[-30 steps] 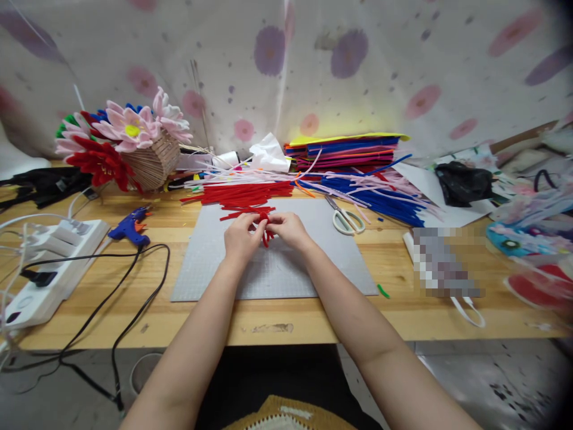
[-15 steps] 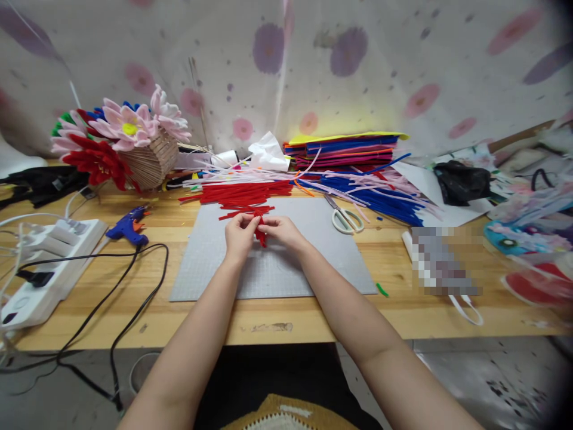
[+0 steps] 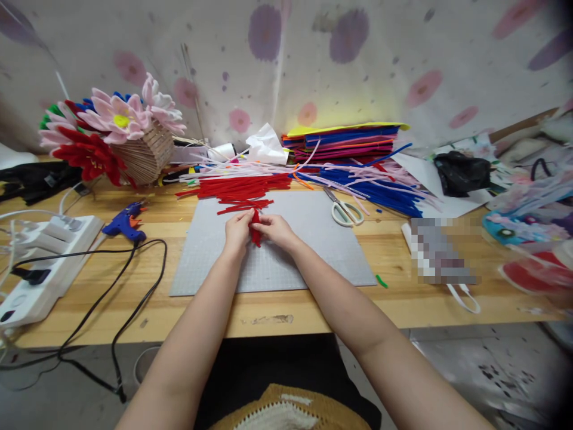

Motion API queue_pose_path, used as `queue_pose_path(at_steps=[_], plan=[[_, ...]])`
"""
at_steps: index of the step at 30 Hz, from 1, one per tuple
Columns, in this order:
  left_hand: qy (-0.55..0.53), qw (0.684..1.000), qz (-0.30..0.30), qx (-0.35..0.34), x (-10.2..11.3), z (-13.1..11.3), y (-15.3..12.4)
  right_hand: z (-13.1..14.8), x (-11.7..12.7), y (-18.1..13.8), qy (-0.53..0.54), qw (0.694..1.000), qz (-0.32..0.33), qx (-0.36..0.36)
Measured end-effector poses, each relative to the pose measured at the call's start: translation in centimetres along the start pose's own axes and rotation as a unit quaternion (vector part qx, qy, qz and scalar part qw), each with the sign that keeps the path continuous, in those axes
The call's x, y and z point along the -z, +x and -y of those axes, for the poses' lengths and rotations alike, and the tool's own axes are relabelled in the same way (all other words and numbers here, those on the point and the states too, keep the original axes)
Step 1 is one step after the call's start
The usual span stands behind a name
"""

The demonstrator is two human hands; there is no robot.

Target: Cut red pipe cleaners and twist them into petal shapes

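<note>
Both my hands meet over the grey cutting mat [image 3: 313, 251] on the wooden table. My left hand [image 3: 236, 232] and my right hand [image 3: 276, 230] are closed, pinching a small bundle of red pipe cleaners [image 3: 255, 230] between them. Just beyond my fingers lies a pile of loose red pipe cleaners [image 3: 237, 190] at the mat's far edge.
White-handled scissors [image 3: 344, 211] lie right of the mat, by blue and pink pipe cleaners [image 3: 376, 188]. Stacked felt sheets [image 3: 342, 142] sit behind. A blue glue gun [image 3: 124, 222], its black cable, and a power strip [image 3: 40, 263] are left. A basket of flowers [image 3: 111, 134] stands far left.
My hands have drawn the red pieces together into a tighter bundle. The view has tilted slightly, so everything sits a little higher in the picture.
</note>
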State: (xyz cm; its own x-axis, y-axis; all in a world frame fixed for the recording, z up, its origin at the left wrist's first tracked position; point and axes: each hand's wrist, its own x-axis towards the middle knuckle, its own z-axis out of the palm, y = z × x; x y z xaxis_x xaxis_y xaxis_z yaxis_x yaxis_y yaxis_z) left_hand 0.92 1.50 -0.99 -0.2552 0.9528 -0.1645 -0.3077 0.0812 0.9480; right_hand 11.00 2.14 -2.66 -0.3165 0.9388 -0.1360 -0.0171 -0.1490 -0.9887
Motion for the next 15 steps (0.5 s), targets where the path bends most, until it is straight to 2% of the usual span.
queue_pose_path(at_steps=[4,7,10,12,15], plan=[[-0.084,0.996,-0.035,-0.022,-1.2,0.3,-0.9,-0.1,-0.9,0.1,-0.017,0.999,-0.035,0.031],[-0.128,0.991,-0.019,-0.04,-1.8,0.7,-1.2,-0.1,-1.4,0.2,-0.062,0.99,-0.094,0.083],[-0.127,0.991,0.002,-0.036,-1.7,0.7,-1.0,0.1,-1.1,0.2,-0.055,0.989,-0.118,0.066],[-0.096,0.995,0.034,-0.019,-1.2,0.5,-0.6,0.4,-0.6,0.1,-0.015,0.995,-0.092,0.042],[-0.048,0.987,0.151,0.023,-0.1,-0.1,-0.1,1.0,0.5,-0.3,0.073,0.997,0.011,-0.016]])
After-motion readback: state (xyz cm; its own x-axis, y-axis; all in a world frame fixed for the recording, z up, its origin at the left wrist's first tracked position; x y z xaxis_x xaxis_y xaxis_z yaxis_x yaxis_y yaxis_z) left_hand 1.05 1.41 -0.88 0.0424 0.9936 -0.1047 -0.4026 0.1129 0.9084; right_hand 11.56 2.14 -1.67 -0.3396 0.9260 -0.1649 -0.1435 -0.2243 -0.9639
